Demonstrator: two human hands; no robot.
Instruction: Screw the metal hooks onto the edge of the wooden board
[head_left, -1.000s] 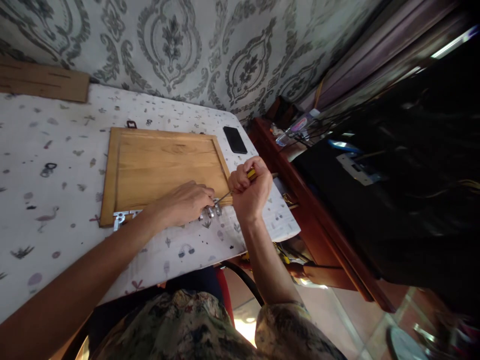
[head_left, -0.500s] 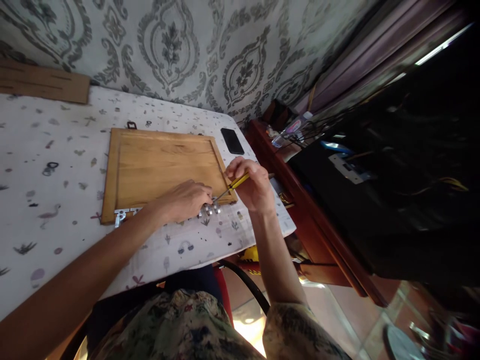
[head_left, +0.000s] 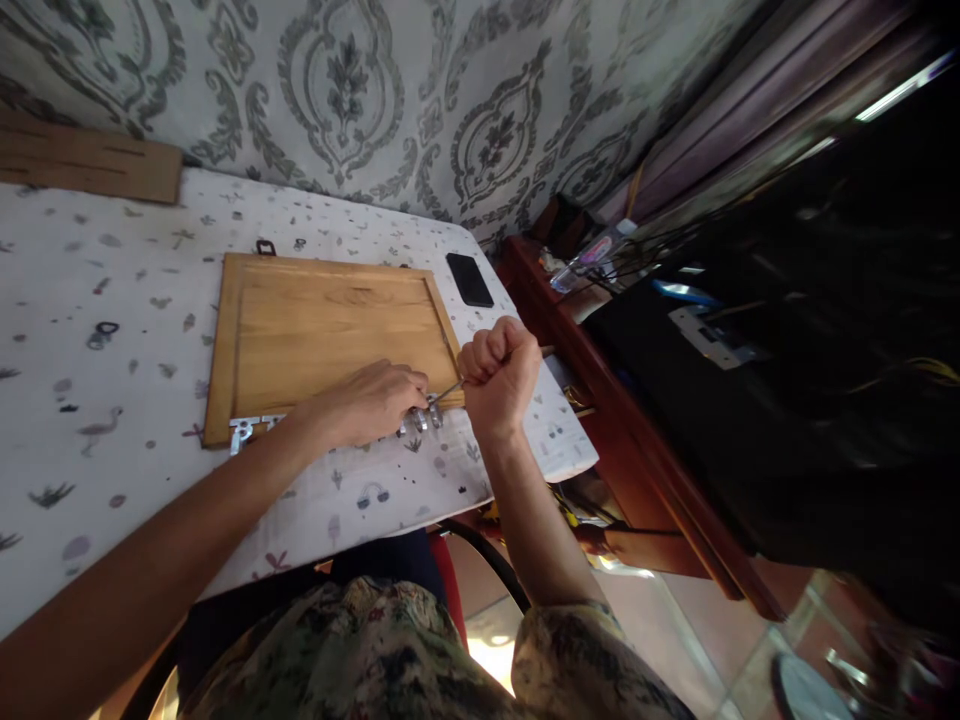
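Note:
A wooden cabinet door (head_left: 337, 315) lies flat on the cloth-covered table, its near edge towards me. My left hand (head_left: 375, 402) rests on that edge near the right corner, fingers closed at a metal hinge (head_left: 420, 418) that partly shows beyond the fingertips. My right hand (head_left: 499, 375) is wrapped in a fist around the handle of a screwdriver (head_left: 451, 389). The thin shaft slants down left to the hinge by my left fingertips; the fist hides the handle. Another metal hinge (head_left: 241, 434) sits at the door's near left corner, partly behind my left forearm.
A black phone (head_left: 469, 280) lies right of the door. Cardboard (head_left: 90, 160) lies at the back left, against the patterned wall. To the right stands a reddish wooden cabinet (head_left: 630, 440) with a plastic bottle (head_left: 592, 255) and a large black object beside it.
My right hand has turned and closed into a fist around the screwdriver; its yellow handle showed before and is now covered. My left hand has stayed at the hinge.

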